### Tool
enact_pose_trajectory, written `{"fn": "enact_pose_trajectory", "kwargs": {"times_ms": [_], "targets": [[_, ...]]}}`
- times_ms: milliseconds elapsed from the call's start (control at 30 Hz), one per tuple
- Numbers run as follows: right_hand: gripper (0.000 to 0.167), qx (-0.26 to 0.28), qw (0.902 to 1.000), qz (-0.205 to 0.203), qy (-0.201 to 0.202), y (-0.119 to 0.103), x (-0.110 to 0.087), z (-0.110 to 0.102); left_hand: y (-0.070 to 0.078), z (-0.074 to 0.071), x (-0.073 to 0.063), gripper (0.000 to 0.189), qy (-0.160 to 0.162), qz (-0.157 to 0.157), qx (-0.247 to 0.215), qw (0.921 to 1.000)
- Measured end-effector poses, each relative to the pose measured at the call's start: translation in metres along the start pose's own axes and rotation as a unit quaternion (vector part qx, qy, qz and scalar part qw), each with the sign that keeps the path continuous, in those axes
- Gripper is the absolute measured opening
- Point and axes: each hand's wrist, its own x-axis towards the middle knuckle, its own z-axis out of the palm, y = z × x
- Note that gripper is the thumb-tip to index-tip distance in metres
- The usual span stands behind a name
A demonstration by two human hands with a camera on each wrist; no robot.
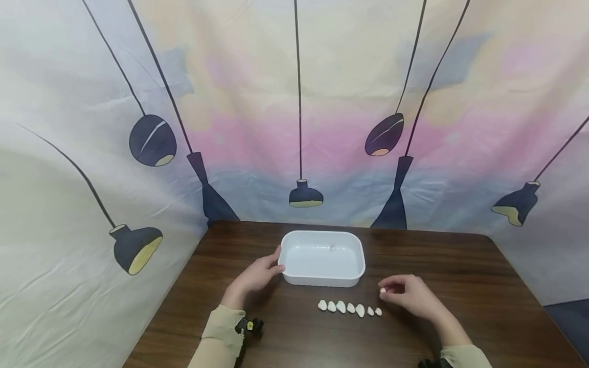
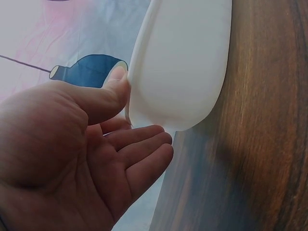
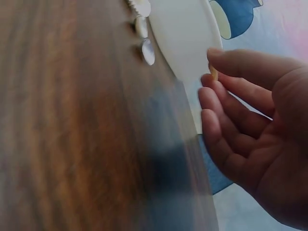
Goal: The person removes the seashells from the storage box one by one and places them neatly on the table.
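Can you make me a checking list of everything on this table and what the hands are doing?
Surface: dark wooden table, bare around the work.
Job's things: white plastic tub with one small white piece inside; row of six small white shells in front of it.
Clutter: nothing seen.
Hands: left hand touches the tub's left end, fingers nearly straight; right hand pinches one small white shell at its fingertips.
Cables: nothing seen.
Surroundings: cloth backdrop printed with hanging lamps, on three sides.
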Motion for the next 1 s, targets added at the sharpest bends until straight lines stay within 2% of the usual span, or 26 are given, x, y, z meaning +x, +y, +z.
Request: {"fn": "enact_pose_trajectory", "kwargs": {"times_ms": [133, 400, 633, 833, 1000], "targets": [[0.022, -0.001, 0.9992, -0.012, -0.038, 0.004, -0.008, 0.001, -0.001, 0.0, -0.001, 0.067, 0.001, 0.0, -0.001, 1.0], [0.014, -0.025, 0.9963, -0.025, -0.079, 0.008, -0.012, -0.002, -0.002, 0.0, -0.001, 0.067, 0.007, 0.001, -0.001, 1.0], [0.02, -0.064, 0.9952, -0.031, -0.067, 0.008, -0.016, -0.005, -0.001, 0.001, -0.001, 0.067, 0.007, 0.004, 0.002, 1.0], [0.02, -0.051, 0.9939, -0.037, -0.09, 0.006, -0.018, -0.002, 0.0, 0.001, -0.001, 0.067, 0.007, 0.002, 0.001, 1.0], [0.016, -0.056, 0.9943, -0.043, -0.081, 0.007, -0.019, 0.0, -0.001, 0.001, -0.001, 0.068, 0.005, 0.001, -0.002, 1.0]]}}
